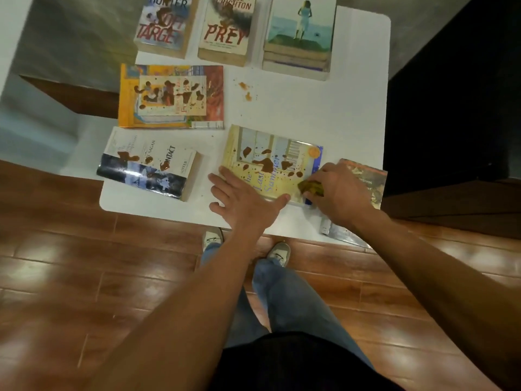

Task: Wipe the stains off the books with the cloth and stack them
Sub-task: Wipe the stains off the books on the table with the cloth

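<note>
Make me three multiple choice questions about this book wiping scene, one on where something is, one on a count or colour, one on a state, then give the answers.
1. Where is the cloth?
A. on The Last Summer book, under the right hand
B. on the Prey book
C. on the floor

2. How many books make up the stack at the table's far right?
A. one
B. three
C. six

3. What is the left hand doing?
A. gripping the cloth
B. lifting a book
C. lying flat on the book's near left corner

Answers:
1 A, the yellow-green cloth pokes out from the right hand's grip on that cover.
2 B, three page edges show.
3 C, its fingers are spread straight.
</note>
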Demonstrator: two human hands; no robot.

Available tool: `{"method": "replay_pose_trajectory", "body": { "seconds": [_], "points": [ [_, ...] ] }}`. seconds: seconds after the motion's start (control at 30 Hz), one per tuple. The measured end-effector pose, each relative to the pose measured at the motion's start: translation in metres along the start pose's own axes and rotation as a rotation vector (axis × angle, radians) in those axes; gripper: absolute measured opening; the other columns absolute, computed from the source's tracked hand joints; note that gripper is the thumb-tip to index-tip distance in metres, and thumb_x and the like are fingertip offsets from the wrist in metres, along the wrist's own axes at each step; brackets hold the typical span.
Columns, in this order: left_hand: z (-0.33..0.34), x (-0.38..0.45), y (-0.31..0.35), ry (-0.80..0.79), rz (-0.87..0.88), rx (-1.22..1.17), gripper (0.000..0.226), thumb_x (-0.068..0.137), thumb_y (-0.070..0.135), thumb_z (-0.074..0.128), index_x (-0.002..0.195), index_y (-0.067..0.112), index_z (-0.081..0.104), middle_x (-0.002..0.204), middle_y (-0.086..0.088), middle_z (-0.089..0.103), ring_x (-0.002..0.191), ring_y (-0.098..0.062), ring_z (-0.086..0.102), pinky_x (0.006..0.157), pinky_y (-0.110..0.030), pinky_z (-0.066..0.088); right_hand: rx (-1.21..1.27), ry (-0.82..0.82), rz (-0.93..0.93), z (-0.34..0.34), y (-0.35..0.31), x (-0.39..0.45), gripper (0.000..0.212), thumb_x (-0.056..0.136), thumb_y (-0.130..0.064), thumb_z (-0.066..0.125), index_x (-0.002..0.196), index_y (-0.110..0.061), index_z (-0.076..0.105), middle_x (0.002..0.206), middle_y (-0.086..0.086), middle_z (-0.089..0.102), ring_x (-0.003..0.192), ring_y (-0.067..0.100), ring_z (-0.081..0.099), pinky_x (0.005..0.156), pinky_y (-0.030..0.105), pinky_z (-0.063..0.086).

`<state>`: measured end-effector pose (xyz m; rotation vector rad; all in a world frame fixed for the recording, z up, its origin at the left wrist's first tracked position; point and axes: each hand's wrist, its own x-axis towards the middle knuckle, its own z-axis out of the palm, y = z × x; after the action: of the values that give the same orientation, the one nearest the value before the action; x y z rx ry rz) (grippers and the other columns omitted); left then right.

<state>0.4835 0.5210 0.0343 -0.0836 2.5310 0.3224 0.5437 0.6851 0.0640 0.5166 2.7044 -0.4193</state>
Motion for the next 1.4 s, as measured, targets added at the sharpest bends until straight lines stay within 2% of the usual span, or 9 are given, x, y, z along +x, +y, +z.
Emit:
{"method": "replay_pose_trajectory", "body": {
  "seconds": [0.17,0.3,0.47,0.6,0.8,0.97,1.13,1.27,1.4],
  "points": [
    [0.002,-0.001,-0.003,0.016,0.012,0.025,0.153,0.061,0.086,0.068,0.154,0.001,-0.018,0.164,-0.022,-0.011,0.151,-0.038,0.005,0.119,-0.054,0.014,0.01,0.042,0.083,-0.004,0.003,0.009,0.033,0.093,-0.038,0.065,0.122,-0.022,0.07,0.112,0.007,0.059,0.106,0.027,0.053,0.082,0.043,0.053],
    [0.004,-0.001,-0.006,0.042,0.021,0.034,0.153,0.06,0.088,0.067,0.155,0.001,-0.015,0.165,-0.022,-0.006,0.151,-0.039,0.008,0.119,-0.053,0.016,-0.047,-0.015,-0.023,-0.003,0.002,0.006,0.034,0.094,-0.04,0.064,0.122,-0.022,0.069,0.111,0.006,0.059,0.104,0.026,0.052,0.077,0.04,0.051],
    [0.005,0.0,-0.005,0.059,0.028,0.041,0.153,0.059,0.088,0.066,0.155,0.001,-0.014,0.164,-0.022,-0.002,0.15,-0.038,0.011,0.119,-0.053,0.016,-0.059,0.047,0.08,-0.007,0.002,0.016,0.034,0.095,-0.042,0.061,0.121,-0.02,0.068,0.111,0.007,0.055,0.103,0.026,0.054,0.071,0.035,0.046],
    [0.006,0.002,-0.004,0.069,0.032,0.047,0.153,0.059,0.089,0.066,0.155,0.0,-0.013,0.164,-0.023,0.0,0.149,-0.039,0.012,0.119,-0.052,0.017,-0.105,-0.005,-0.007,-0.005,0.0,0.012,0.036,0.095,-0.043,0.061,0.122,-0.021,0.067,0.109,0.006,0.056,0.101,0.025,0.053,0.067,0.034,0.041],
    [0.009,0.001,-0.008,0.069,0.032,0.056,0.153,0.058,0.09,0.064,0.155,0.001,-0.012,0.164,-0.022,0.0,0.149,-0.039,0.012,0.119,-0.052,0.017,-0.08,0.042,0.077,-0.011,0.0,0.022,0.036,0.096,-0.042,0.059,0.122,-0.018,0.066,0.111,0.009,0.054,0.103,0.028,0.054,0.075,0.04,0.052],
    [0.006,0.002,-0.005,0.05,0.025,0.062,0.152,0.06,0.09,0.065,0.155,0.001,-0.014,0.164,-0.022,-0.002,0.15,-0.039,0.01,0.119,-0.051,0.015,-0.169,-0.065,-0.039,-0.009,-0.003,0.019,0.034,0.095,-0.042,0.06,0.122,-0.022,0.066,0.111,0.006,0.055,0.105,0.026,0.052,0.075,0.039,0.05],
    [0.005,0.001,-0.004,0.008,0.019,0.052,0.153,0.061,0.088,0.066,0.154,0.002,-0.019,0.165,-0.021,-0.008,0.151,-0.038,0.005,0.121,-0.05,0.011,-0.16,0.013,0.06,-0.011,-0.007,0.025,0.035,0.096,-0.044,0.059,0.12,-0.019,0.066,0.109,0.007,0.054,0.102,0.025,0.052,0.075,0.043,0.054],
    [0.002,0.001,-0.004,-0.005,0.015,0.063,0.152,0.062,0.087,0.066,0.154,0.0,-0.018,0.165,-0.022,-0.008,0.151,-0.039,0.005,0.121,-0.05,0.01,-0.209,-0.079,-0.01,-0.009,-0.01,0.021,0.031,0.094,-0.045,0.061,0.113,-0.021,0.069,0.106,0.005,0.057,0.098,0.024,0.055,0.073,0.039,0.05],
    [0.001,0.0,-0.003,-0.008,0.021,0.079,0.151,0.064,0.087,0.065,0.154,0.0,-0.018,0.164,-0.023,-0.008,0.151,-0.039,0.006,0.121,-0.051,0.01,-0.19,-0.057,0.065,-0.012,-0.011,0.025,0.032,0.095,-0.043,0.061,0.113,-0.019,0.068,0.103,0.005,0.054,0.093,0.021,0.051,0.073,0.041,0.055]
  ]
}}
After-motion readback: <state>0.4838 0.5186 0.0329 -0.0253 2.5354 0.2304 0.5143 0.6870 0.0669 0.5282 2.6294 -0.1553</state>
